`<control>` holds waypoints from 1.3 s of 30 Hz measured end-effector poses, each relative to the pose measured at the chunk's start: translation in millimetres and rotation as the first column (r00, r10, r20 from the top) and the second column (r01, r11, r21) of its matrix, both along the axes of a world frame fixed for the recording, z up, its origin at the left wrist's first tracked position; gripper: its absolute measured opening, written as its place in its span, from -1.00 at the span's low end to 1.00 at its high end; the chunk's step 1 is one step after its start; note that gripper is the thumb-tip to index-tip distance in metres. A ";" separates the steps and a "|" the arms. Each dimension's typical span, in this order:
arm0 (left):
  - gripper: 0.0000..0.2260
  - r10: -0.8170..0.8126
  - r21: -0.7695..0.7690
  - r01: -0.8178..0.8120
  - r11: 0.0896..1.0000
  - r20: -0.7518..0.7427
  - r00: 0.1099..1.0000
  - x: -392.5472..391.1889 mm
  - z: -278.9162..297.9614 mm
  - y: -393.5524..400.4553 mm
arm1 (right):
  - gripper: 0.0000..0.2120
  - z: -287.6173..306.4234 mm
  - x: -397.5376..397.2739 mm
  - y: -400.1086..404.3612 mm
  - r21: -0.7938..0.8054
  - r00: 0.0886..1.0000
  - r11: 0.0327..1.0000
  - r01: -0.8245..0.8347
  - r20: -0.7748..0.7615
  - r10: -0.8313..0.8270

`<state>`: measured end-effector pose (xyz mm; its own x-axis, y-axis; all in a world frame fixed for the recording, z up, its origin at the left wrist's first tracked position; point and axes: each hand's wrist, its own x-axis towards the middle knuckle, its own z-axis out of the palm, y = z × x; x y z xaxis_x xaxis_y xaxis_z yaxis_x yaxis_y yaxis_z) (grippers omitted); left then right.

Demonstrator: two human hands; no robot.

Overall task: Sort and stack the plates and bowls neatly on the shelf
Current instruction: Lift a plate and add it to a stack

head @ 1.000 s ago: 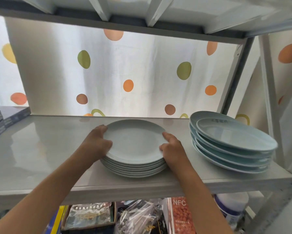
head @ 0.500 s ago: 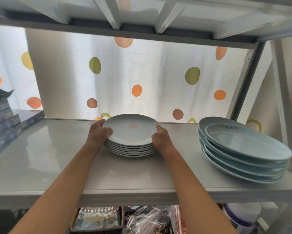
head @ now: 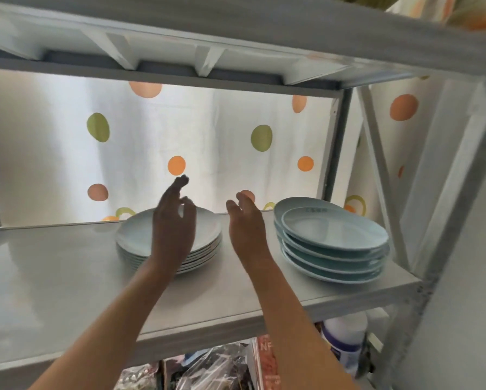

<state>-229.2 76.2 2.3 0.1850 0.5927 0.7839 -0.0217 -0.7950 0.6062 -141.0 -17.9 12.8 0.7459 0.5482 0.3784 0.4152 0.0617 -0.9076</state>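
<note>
In the head view, two stacks of dishes are seen on the grey shelf. A stack of pale plates is placed toward the back edge, about midway along the shelf; roughly seven rims can be counted on its right side, though the exact number cannot be told because part of the stack is hidden behind the left forearm. A stack of blue-green plates is set near the right end of the shelf, close to the right front corner; about five are counted, and the upper ones are shifted toward the right, so the pile is uneven. The two stacks are kept apart by a strip of bare shelf.

Two bare hands are raised above the shelf. The left hand is held in front of the pale stack with fingers spread and loosely curled, and nothing is gripped. The right hand is held over the gap between the stacks, fingers opened and empty. A dotted curtain is hung behind the shelf.
</note>
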 end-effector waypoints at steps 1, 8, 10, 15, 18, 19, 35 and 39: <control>-0.62 -0.083 -0.040 0.085 0.996 0.038 0.996 15.3 7.1 -11.4 | -0.64 6.0 3.2 -15.9 0.038 0.997 0.997 0.062 0.046 -0.064; -0.60 -0.473 -0.436 0.479 0.762 0.131 0.872 116.6 23.0 -48.3 | -0.68 14.8 29.7 -138.7 0.441 0.846 0.777 0.449 0.068 -0.528; -0.67 -0.527 -0.459 0.493 0.739 0.062 0.848 139.5 25.1 -41.6 | -0.68 7.8 46.2 -164.8 0.478 0.792 0.706 0.523 0.034 -0.610; -0.74 -0.682 -0.624 0.579 0.524 0.099 0.724 174.3 21.0 -17.9 | -0.60 -19.5 84.7 -190.2 0.392 0.744 0.697 0.600 0.046 -0.666; -0.74 -0.696 -0.708 0.601 0.371 0.216 0.685 191.0 7.4 -7.5 | -0.49 -37.5 97.3 -180.7 0.327 0.761 0.742 0.585 0.097 -0.642; -0.66 -0.687 -0.726 0.615 0.307 0.278 0.671 194.7 5.0 -8.6 | -0.43 -42.2 99.9 -176.1 0.304 0.767 0.752 0.585 0.094 -0.635; -0.73 -0.802 -0.741 0.670 0.045 0.373 0.466 203.7 -14.4 -24.4 | -0.39 -66.2 108.9 -145.1 0.249 0.700 0.677 0.692 -0.005 -0.714; -0.71 -0.798 -0.735 0.674 0.064 0.368 0.478 201.6 -15.3 -29.3 | -0.46 -66.9 107.4 -143.4 0.254 0.686 0.659 0.708 -0.028 -0.727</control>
